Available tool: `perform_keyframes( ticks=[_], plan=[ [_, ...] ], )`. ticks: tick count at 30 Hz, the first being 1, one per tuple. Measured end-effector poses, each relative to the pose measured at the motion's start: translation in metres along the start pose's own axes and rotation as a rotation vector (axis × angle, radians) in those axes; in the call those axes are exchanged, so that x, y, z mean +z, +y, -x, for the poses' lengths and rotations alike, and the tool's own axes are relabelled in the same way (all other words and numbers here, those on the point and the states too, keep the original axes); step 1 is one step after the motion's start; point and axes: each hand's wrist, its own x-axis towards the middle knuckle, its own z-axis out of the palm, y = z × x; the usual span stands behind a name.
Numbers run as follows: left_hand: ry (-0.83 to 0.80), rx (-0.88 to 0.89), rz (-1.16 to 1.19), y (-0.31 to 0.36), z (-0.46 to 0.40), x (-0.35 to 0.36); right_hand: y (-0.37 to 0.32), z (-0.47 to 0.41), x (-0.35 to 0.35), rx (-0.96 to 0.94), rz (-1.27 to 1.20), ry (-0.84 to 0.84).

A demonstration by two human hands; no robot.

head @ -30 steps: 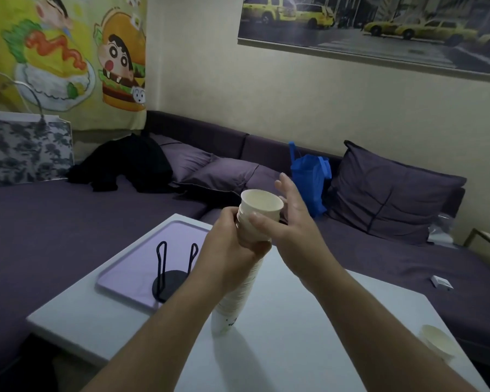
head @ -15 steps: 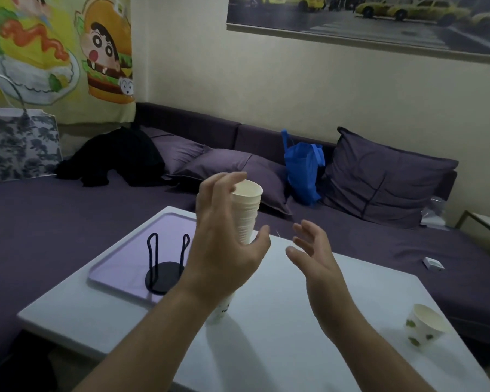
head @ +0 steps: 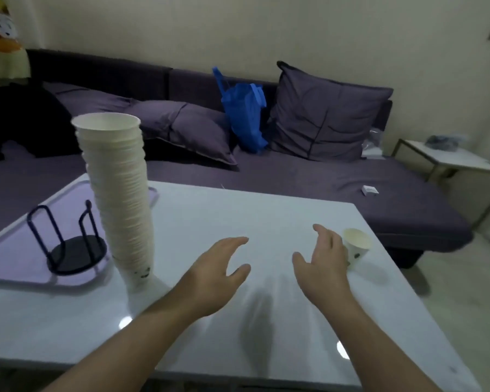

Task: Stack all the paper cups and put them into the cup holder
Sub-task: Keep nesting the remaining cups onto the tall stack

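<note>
A tall stack of white paper cups [head: 119, 199] stands by itself on the white table [head: 238, 329], leaning slightly left at the top. To its left a black wire cup holder [head: 68, 244] sits on a lilac tray [head: 9, 250]. A single paper cup [head: 357, 246] stands near the table's right edge. My right hand [head: 320, 264] is open just left of that cup, fingers close to it; whether they touch it is unclear. My left hand [head: 212, 273] hovers open over the table's middle, holding nothing.
A purple sofa [head: 309, 176] with cushions wraps behind the table; a blue bag [head: 244, 117] and a small white box [head: 369, 190] lie on it. A small side table [head: 447, 159] stands at the far right. Dark clothing [head: 17, 123] lies at the left.
My left hand let go of the cup stack, which now stands alone. Both hands dropped and moved right; my right hand reached the single cup. The view swung right and down.
</note>
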Motion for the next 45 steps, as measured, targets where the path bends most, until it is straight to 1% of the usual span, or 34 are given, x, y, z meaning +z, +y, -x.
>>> perform_keyframes(
  ticks=[3,6,10,12,15,17,19,22,26,28,30,33,40,45],
  plan=[
    [-0.021,-0.006,0.043,0.002,-0.017,0.024,0.031,-0.02,-0.011,-0.02,0.217,0.116],
    [-0.024,-0.014,0.109,0.003,-0.024,0.04,0.058,-0.043,-0.021,0.035,0.302,0.167],
    [-0.032,-0.034,0.148,-0.001,-0.029,0.051,0.086,-0.066,-0.012,0.147,0.206,0.104],
    [-0.025,-0.034,0.157,-0.002,-0.029,0.052,0.091,-0.07,-0.008,0.148,0.14,0.105],
    [-0.015,-0.031,0.153,-0.001,-0.028,0.051,0.09,-0.07,-0.012,0.132,-0.038,0.138],
    [-0.012,-0.047,0.164,0.0,-0.026,0.049,0.082,-0.068,-0.018,0.141,-0.135,0.093],
    [-0.006,-0.077,0.202,0.004,-0.024,0.046,0.068,-0.062,-0.023,0.123,-0.239,0.016],
    [0.008,-0.076,0.261,0.011,-0.022,0.041,0.038,-0.044,-0.027,0.023,-0.429,-0.148],
    [-0.042,-0.041,0.272,0.032,-0.014,0.025,-0.012,-0.01,-0.026,-0.136,-0.561,-0.354],
    [0.002,-0.013,0.279,0.04,-0.008,0.013,-0.031,0.002,-0.025,-0.203,-0.605,-0.413],
    [0.087,0.023,0.303,0.044,-0.002,-0.003,-0.048,0.011,-0.026,-0.211,-0.659,-0.421],
    [0.224,0.076,0.32,0.052,0.011,-0.034,-0.077,0.024,-0.03,-0.171,-0.794,-0.391],
    [0.403,0.196,0.343,0.056,0.052,-0.098,-0.154,0.054,-0.029,-0.297,-0.844,-0.292],
    [0.548,0.183,0.367,0.042,0.075,-0.136,-0.217,0.047,-0.046,-0.393,-0.901,-0.215]
  ],
)
